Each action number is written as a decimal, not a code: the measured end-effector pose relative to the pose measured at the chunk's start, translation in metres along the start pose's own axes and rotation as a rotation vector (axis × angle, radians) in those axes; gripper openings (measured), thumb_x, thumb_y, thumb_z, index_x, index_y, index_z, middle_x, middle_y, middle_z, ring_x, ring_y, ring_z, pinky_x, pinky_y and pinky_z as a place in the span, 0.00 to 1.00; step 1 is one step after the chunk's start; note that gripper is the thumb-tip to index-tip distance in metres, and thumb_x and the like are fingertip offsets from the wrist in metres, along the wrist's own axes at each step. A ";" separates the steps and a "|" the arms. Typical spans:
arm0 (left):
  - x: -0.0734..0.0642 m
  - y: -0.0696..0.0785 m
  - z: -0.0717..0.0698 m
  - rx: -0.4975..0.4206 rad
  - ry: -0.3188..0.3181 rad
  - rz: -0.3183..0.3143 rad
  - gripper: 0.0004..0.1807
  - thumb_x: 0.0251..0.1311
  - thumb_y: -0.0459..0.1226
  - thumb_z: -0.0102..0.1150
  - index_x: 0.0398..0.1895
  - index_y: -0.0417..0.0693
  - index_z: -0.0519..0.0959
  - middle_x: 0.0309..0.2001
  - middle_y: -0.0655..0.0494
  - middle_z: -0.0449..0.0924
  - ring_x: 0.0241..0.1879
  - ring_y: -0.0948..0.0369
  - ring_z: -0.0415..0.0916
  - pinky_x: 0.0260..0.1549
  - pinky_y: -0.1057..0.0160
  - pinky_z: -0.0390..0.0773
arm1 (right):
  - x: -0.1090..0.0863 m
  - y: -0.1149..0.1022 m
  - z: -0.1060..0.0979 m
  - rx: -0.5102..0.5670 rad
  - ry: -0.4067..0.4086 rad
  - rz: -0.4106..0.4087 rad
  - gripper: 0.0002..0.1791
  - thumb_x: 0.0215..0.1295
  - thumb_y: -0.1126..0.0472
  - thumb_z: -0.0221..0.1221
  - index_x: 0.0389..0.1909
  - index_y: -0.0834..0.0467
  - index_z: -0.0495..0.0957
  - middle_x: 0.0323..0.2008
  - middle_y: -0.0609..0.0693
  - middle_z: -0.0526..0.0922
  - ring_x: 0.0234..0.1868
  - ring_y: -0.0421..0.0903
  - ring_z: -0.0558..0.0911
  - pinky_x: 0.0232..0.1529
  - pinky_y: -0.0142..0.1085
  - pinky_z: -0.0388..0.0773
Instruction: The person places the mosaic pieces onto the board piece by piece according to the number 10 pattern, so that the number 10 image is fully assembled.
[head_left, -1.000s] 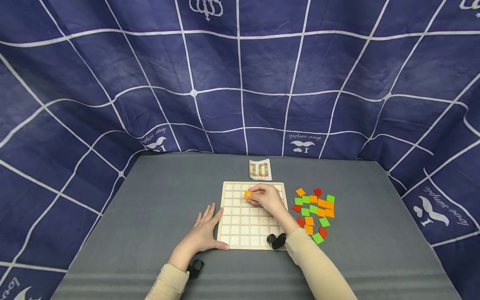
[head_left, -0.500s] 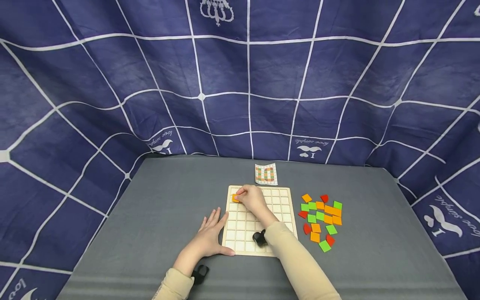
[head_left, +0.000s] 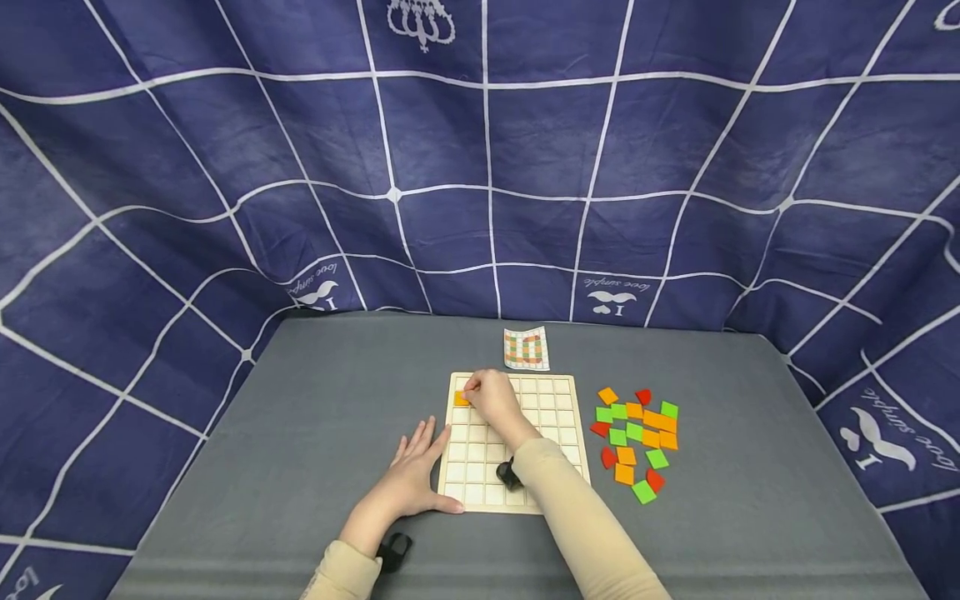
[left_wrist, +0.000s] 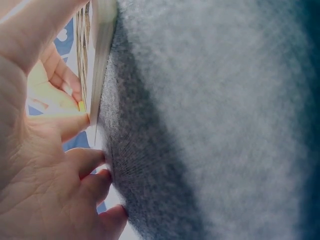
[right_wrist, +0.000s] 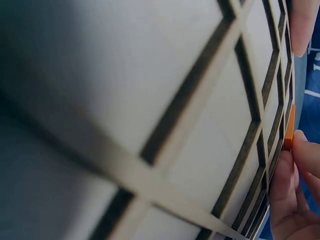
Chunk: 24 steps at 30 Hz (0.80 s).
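Note:
A pale wooden grid board point(head_left: 555, 418) with square recesses lies on the table. My right hand point(head_left: 492, 400) pinches an orange square tile point(head_left: 461, 398) between thumb and fingertips, over the board's left column near its far end. In the right wrist view the orange tile point(right_wrist: 290, 129) is tilted, with one edge down at the grid ribs. My left hand point(head_left: 408, 482) rests at the board's left side with fingers spread; its thumb touches the near left corner. The left wrist view shows its fingertips on the grey cloth along the board's edge.
A small printed card point(head_left: 527, 348) with a coloured grid pattern lies just beyond the board. To the right are scattered loose pieces: orange squares point(head_left: 625, 474), green squares point(head_left: 643, 492) and red rounded pieces point(head_left: 608, 457). A blue checked curtain point(head_left: 540, 225) hangs behind the grey table point(head_left: 337, 375).
My right hand has carried the orange tile leftward across the board to its left column and lowered it there. My left hand has stayed at the board's edge. The head view has shifted slightly.

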<state>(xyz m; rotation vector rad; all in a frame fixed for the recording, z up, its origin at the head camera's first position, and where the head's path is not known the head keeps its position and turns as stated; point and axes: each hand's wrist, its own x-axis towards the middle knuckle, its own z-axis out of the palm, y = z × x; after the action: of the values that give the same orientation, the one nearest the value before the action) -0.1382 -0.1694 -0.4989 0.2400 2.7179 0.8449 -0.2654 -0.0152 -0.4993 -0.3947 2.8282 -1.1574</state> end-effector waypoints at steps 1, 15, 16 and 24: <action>0.000 0.000 0.000 -0.001 0.001 0.001 0.67 0.33 0.54 0.82 0.77 0.43 0.54 0.78 0.36 0.41 0.78 0.41 0.37 0.74 0.36 0.41 | 0.000 0.000 0.000 0.004 0.000 0.003 0.04 0.59 0.65 0.68 0.26 0.57 0.84 0.26 0.49 0.85 0.26 0.39 0.79 0.30 0.30 0.78; 0.001 0.002 -0.001 0.006 0.006 0.008 0.67 0.33 0.53 0.82 0.77 0.42 0.55 0.78 0.35 0.42 0.78 0.40 0.38 0.74 0.36 0.41 | -0.005 -0.005 -0.002 0.039 -0.027 0.065 0.06 0.54 0.70 0.69 0.33 0.60 0.86 0.32 0.51 0.86 0.34 0.43 0.83 0.39 0.34 0.83; 0.001 0.002 -0.001 0.006 0.007 0.010 0.66 0.33 0.53 0.82 0.77 0.42 0.55 0.78 0.35 0.42 0.78 0.40 0.38 0.74 0.36 0.41 | -0.006 -0.005 -0.003 0.048 -0.020 0.066 0.06 0.55 0.70 0.69 0.33 0.61 0.86 0.32 0.51 0.86 0.34 0.44 0.84 0.39 0.34 0.83; -0.001 0.000 0.001 0.002 0.011 0.005 0.66 0.34 0.52 0.82 0.77 0.43 0.54 0.78 0.36 0.41 0.78 0.41 0.37 0.74 0.36 0.40 | -0.009 0.012 -0.038 0.147 0.013 0.135 0.06 0.59 0.66 0.67 0.37 0.60 0.86 0.32 0.52 0.86 0.32 0.44 0.82 0.38 0.36 0.80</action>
<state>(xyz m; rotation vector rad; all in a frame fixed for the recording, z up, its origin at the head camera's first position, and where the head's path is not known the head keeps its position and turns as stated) -0.1375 -0.1695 -0.4995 0.2436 2.7294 0.8473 -0.2654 0.0209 -0.4808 -0.1840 2.7091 -1.3314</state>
